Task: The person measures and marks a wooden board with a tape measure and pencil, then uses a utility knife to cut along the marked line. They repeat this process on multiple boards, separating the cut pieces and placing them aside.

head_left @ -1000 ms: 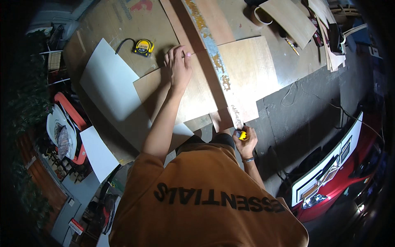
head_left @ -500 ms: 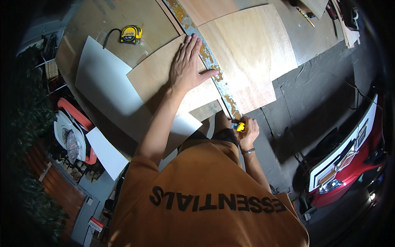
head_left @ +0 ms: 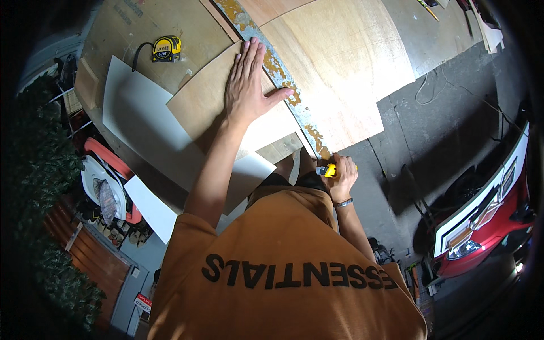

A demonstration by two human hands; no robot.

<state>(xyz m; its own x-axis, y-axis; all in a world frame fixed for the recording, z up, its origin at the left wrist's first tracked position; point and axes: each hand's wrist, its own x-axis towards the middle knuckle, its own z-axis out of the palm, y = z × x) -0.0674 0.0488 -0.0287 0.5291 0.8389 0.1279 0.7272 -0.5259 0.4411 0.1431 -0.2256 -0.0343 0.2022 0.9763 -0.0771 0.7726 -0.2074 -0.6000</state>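
Observation:
My left hand (head_left: pixel 246 93) lies flat on a sheet of thin plywood (head_left: pixel 207 93). Its fingers are stretched out, and the fingertips and thumb reach onto a long straightedge bar (head_left: pixel 281 73) with worn, patchy grey-blue and brown paint. That bar runs slantwise over the sheets down to the near table edge. By its near end, my right hand (head_left: pixel 343 180) is closed around a yellow utility knife (head_left: pixel 330 169) with a grey tip. Whether the blade touches the wood cannot be seen. Right of the bar lies another pale plywood sheet (head_left: pixel 345 51).
A yellow and black tape measure (head_left: pixel 166 49) rests at the table's far left, near a white sheet (head_left: pixel 133 96). A pencil (head_left: pixel 428 10) lies far right. Cables (head_left: pixel 430 93) trail over the grey floor. A red car (head_left: pixel 487 243) stands at right, a white and coral seat (head_left: pixel 105 181) at left.
The view has shifted slightly. My left hand stays flat on the bar and plywood, and my right hand still grips the knife by the bar's near end.

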